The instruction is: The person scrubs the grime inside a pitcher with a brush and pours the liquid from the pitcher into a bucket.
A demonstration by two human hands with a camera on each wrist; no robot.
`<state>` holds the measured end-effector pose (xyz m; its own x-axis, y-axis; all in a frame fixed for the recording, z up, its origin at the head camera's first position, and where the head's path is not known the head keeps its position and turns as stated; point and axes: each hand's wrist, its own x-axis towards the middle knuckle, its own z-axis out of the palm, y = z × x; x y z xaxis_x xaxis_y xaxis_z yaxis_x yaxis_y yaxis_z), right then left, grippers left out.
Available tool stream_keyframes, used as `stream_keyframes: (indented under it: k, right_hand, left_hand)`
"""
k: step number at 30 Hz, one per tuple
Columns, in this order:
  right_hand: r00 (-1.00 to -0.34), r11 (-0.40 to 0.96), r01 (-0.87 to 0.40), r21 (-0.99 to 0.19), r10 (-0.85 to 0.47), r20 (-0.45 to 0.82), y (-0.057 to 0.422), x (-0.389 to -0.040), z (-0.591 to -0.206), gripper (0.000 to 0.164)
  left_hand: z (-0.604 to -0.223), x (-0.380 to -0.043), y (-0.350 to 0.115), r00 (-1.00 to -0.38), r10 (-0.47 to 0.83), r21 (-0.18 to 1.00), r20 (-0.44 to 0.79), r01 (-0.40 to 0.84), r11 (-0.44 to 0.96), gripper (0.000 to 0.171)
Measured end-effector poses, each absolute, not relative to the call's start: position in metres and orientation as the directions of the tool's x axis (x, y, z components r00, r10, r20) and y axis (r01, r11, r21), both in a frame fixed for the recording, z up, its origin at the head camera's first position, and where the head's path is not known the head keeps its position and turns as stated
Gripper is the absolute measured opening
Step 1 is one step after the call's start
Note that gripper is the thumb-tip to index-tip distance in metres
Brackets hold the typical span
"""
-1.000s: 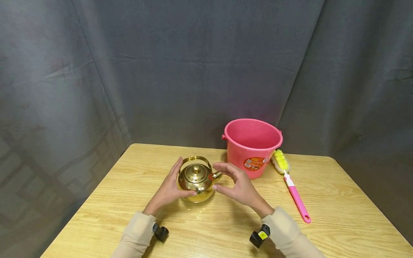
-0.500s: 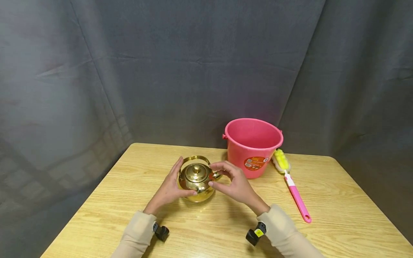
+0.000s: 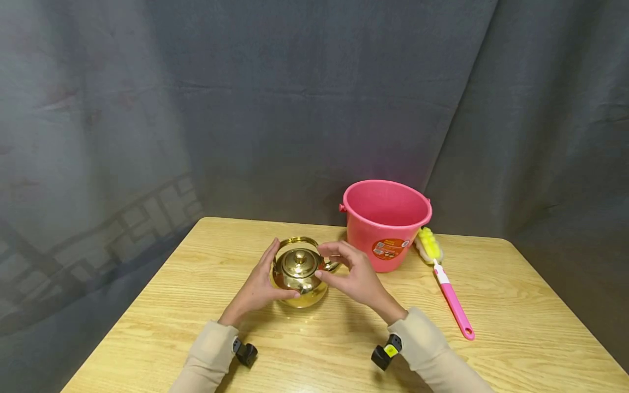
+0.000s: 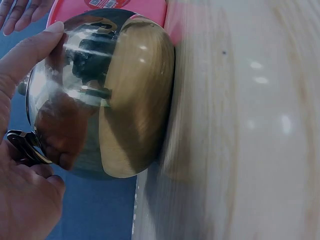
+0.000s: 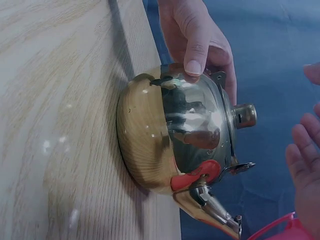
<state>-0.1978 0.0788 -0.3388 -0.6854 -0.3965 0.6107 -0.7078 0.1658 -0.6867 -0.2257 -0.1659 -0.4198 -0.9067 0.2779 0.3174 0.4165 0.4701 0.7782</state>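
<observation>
A shiny gold kettle (image 3: 309,296) with a knobbed lid (image 3: 294,263) and an arched handle (image 3: 297,240) stands upright on the wooden table. My left hand (image 3: 255,286) grips its left side, thumb across the front and fingers round the far side by the handle's bracket (image 4: 27,146). At the other side my right hand (image 3: 361,278) hovers around the spout (image 5: 212,212), fingers bent and thumb apart from them. The right wrist view shows a gap between those fingers (image 5: 302,150) and the kettle. Inside the kettle is hidden by the lid.
A pink bucket (image 3: 356,240) with an orange label stands behind and to the right of the kettle. Beside it lies a brush with a yellow head (image 3: 429,245) and pink handle (image 3: 457,308). Grey curtains (image 3: 304,109) hang behind the table (image 3: 304,360).
My right hand has shifted a little left, closer over the spout, with its thumb and fingertips nearer the kettle. The left hand and the kettle stay in place.
</observation>
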Motion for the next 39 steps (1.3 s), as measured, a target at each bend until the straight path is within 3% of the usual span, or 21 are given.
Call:
stream_keyframes:
  k: [21, 28, 39]
  right_hand:
    - [-0.693, 0.101, -0.693, -0.714, -0.367, 0.621, 0.066, -0.205, -0.337, 0.038]
    - [-0.683, 0.1, -0.706, -0.701, -0.357, 0.637, 0.066, -0.231, -0.366, 0.037]
    - [-0.693, 0.088, -0.694, -0.715, -0.352, 0.629, 0.058, -0.214, -0.345, 0.034]
  left_hand:
    - [-0.421, -0.226, -0.166, -0.902, 0.284, 0.768, 0.326, 0.428, 0.477, 0.127]
    - [-0.42, -0.226, -0.164, -0.904, 0.28, 0.768, 0.322, 0.423, 0.482, 0.128]
    - [-0.418, -0.224, -0.162, -0.914, 0.257, 0.786, 0.315, 0.403, 0.468, 0.126]
